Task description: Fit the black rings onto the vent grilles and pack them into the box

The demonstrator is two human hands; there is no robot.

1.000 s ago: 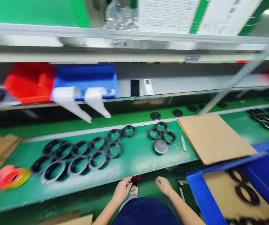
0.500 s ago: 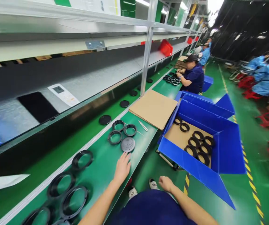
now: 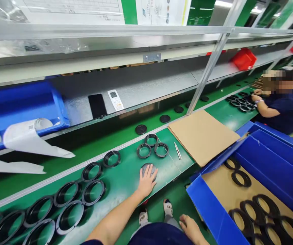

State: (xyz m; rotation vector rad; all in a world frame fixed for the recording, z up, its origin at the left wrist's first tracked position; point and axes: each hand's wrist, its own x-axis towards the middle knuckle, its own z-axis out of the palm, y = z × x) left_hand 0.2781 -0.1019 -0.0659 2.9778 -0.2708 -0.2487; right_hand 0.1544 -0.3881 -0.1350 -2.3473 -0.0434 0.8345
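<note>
My left hand (image 3: 146, 183) lies with fingers spread over a dark grey round disc (image 3: 144, 167) on the green workbench; the fingers cover most of it. Just beyond the disc, three black rings (image 3: 144, 150) sit close together. My right hand (image 3: 188, 225) hangs low beside my body, off the bench, fingers loosely apart and nothing in them. To the left of my left hand, several larger black rings (image 3: 93, 192) are spread along the bench. A slim craft knife or similar pointed tool (image 3: 177, 151) lies to the right of the small rings.
Flat cardboard sheets (image 3: 202, 136) lie on the bench at right. A blue box (image 3: 212, 211) beside it holds several black rings on cardboard. Black discs (image 3: 141, 129) line the green conveyor behind. The shelf post (image 3: 210, 69) rises there. A co-worker (image 3: 284, 102) sits farther right.
The view has swung left, showing more of the bench's left side and the blue shelf bin. My left hand has moved forward from the disc's edge onto its top; my right hand's fingers have loosened.
</note>
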